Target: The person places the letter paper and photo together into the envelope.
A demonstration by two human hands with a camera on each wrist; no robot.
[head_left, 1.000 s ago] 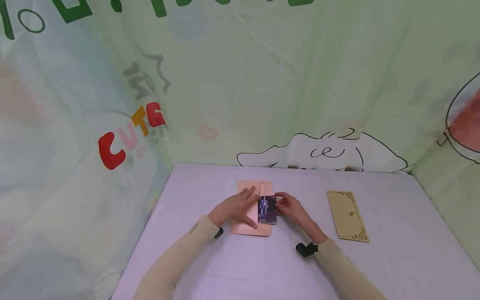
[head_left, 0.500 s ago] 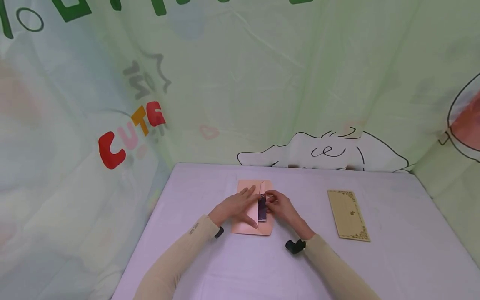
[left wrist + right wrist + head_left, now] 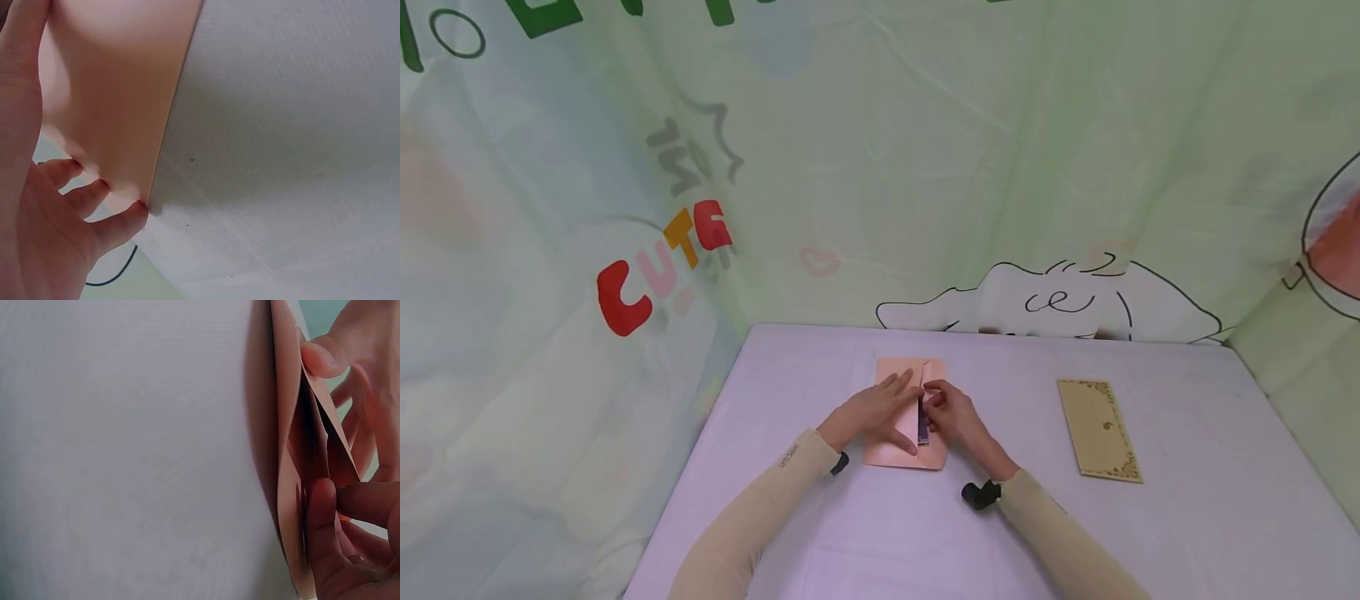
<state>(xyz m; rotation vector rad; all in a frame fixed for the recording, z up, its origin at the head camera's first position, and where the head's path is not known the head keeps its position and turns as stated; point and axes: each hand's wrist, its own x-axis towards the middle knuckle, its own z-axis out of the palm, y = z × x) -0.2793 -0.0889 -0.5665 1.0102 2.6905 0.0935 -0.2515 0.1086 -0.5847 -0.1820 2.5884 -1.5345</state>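
Mostly, the dark card (image 3: 922,431) is hidden: in the head view a narrow strip shows, the rest blocked by the pink envelope (image 3: 932,457) and the fingers, so its printed figure cannot be made out. The right wrist view is dim inside the envelope's gap, and the left wrist view catches only part of the envelope. A second ago the card stuck out much further, with the figure plain; since then the right hand (image 3: 953,414) has moved leftward with it, while the left hand (image 3: 878,410) has barely shifted. Now the card lies between the two hands, partway into the envelope on the tabletop (image 3: 850,533). The left hand rests spread across the envelope; the right pinches the card's outer edge between thumb and forefinger. Well to the right lies a tan board (image 3: 1100,431) with an ornate border.
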